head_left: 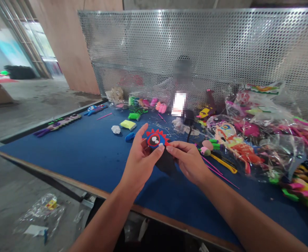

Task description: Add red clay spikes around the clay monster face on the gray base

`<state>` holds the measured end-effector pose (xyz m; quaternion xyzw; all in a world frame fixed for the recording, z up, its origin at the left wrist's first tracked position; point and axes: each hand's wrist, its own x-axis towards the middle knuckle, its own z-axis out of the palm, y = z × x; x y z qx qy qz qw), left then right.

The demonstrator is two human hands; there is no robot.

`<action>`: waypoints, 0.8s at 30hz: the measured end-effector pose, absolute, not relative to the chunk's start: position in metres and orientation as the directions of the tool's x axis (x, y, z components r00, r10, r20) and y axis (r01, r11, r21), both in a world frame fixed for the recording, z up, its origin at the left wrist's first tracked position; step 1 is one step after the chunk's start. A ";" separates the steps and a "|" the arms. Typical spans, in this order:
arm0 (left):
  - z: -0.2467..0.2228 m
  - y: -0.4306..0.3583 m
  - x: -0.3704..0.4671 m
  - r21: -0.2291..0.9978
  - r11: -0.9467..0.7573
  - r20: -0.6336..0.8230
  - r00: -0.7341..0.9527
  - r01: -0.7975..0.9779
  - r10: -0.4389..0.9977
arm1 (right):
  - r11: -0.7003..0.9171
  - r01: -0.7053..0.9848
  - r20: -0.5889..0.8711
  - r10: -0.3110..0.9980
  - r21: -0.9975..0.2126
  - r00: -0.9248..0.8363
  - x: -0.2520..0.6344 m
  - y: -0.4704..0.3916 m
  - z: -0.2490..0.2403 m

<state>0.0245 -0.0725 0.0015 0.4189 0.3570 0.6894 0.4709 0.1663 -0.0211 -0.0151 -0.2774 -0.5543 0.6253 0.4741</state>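
Left grip [141, 157] holds the spiky figure [156, 139], right grip [189, 159] its side.

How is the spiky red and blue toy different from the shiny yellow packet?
The spiky red and blue toy is held up by the left hand and right hand; the shiny yellow packet lies on the blue table. The toy shows a big eye; the packet shows none. Both are brightly coloured.

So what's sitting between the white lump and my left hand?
A small blue piece lies between the white lump and your left hand, on the blue tabletop, as the head view shows.
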 end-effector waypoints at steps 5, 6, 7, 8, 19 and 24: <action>-0.002 -0.071 0.023 0.908 -0.310 0.252 -0.223 -0.280 0.942 | 0.079 -0.281 0.187 0.905 -0.956 -0.383 0.167 -0.020 -0.016; -0.002 -0.071 0.023 0.908 -0.312 0.255 -0.222 -0.280 0.941 | 0.093 -0.279 0.198 0.905 -0.956 -0.376 0.167 -0.020 -0.015; -0.002 -0.071 0.023 0.908 -0.314 0.258 -0.219 -0.278 0.941 | 0.109 -0.275 0.210 0.905 -0.955 -0.370 0.167 -0.021 -0.015; -0.001 -0.071 0.024 0.908 -0.318 0.263 -0.219 -0.271 0.939 | 0.126 -0.270 0.222 0.905 -0.955 -0.363 0.167 -0.021 -0.015; -0.002 -0.069 0.028 0.891 -0.307 0.217 -0.280 -0.334 0.935 | 0.122 -0.323 0.232 0.916 -0.938 -0.327 0.163 -0.023 -0.015; -0.004 -0.069 0.028 0.886 -0.273 0.169 -0.286 -0.375 0.943 | 0.080 -0.334 0.194 0.926 -0.939 -0.323 0.165 -0.022 -0.014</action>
